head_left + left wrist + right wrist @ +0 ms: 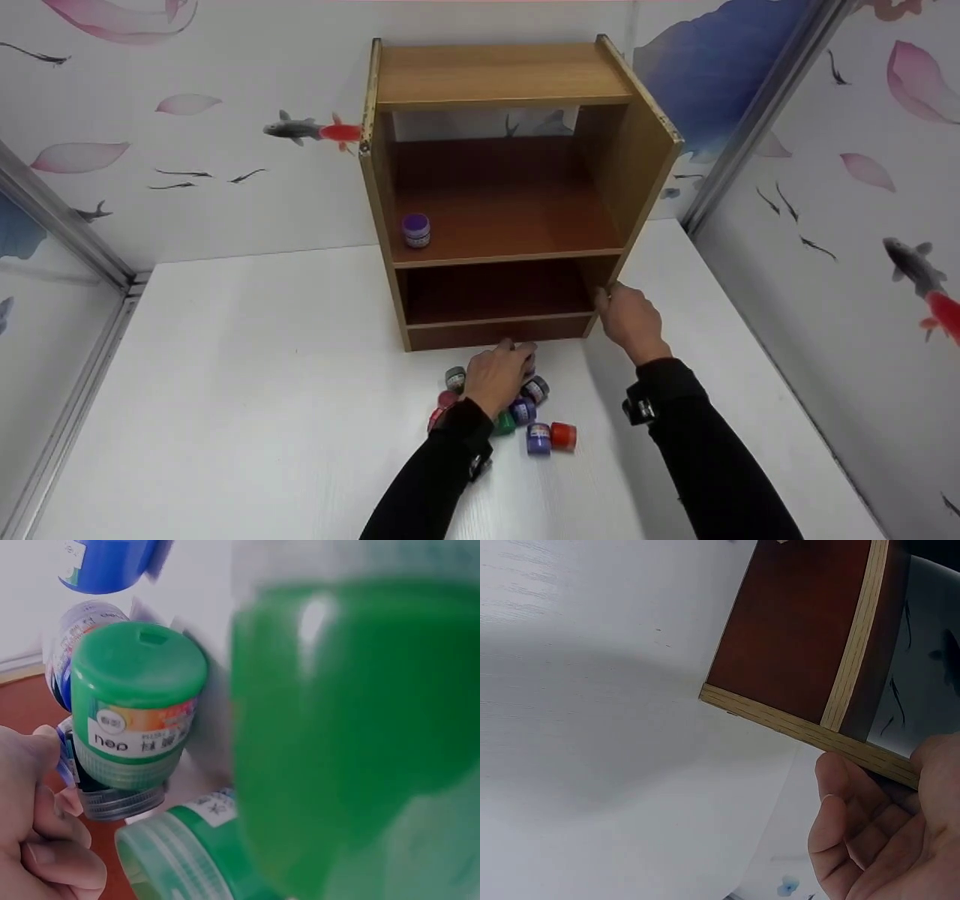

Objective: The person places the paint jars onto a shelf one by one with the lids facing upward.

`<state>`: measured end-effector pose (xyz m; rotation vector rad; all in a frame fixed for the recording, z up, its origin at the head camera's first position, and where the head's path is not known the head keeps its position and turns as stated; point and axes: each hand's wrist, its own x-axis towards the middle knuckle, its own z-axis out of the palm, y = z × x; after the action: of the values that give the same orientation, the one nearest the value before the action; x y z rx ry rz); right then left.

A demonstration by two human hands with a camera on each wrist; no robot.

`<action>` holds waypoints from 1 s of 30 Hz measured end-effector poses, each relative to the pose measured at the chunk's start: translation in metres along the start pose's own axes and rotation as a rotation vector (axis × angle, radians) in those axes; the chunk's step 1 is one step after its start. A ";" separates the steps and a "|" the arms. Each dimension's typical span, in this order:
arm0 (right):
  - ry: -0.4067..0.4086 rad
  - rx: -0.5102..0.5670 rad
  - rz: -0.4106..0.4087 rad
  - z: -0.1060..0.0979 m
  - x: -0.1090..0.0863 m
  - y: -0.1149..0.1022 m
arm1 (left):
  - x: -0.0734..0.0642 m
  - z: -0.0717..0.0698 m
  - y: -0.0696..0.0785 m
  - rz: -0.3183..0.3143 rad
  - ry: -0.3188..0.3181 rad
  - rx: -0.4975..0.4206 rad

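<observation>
My left hand (499,375) reaches over a cluster of small paint jars just in front of a wooden shelf unit (495,334). Its fingers pinch a paint jar (66,754), largely hidden behind a green paint jar (139,675) in the left wrist view. Around that hand lie a dark jar (535,389), a purple jar (523,410), a blue-violet jar (538,439) and a red-orange jar (563,436). My right hand (631,321) grips the unit's right side panel (780,720) near its lower shelf, thumb on the inner side.
One purple-lidded jar (416,230) stands at the left of the unit's middle shelf (510,225). The unit is on a white table (247,390), close to the patterned back wall (225,135). Another patterned wall (810,247) bounds the right side.
</observation>
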<state>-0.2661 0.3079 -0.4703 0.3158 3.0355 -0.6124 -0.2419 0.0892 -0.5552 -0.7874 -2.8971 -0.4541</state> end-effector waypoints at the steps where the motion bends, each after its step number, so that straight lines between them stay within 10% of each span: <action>1: 0.000 -0.001 0.001 0.000 0.000 0.000 | 0.000 0.000 0.000 -0.004 -0.003 0.018; 30: -0.010 0.012 0.015 -0.001 -0.001 -0.002 | 0.001 -0.024 -0.003 0.053 -0.057 0.056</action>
<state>-0.2654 0.3059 -0.4687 0.3346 3.0183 -0.6289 -0.2437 0.0799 -0.5327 -0.8805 -2.9180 -0.3491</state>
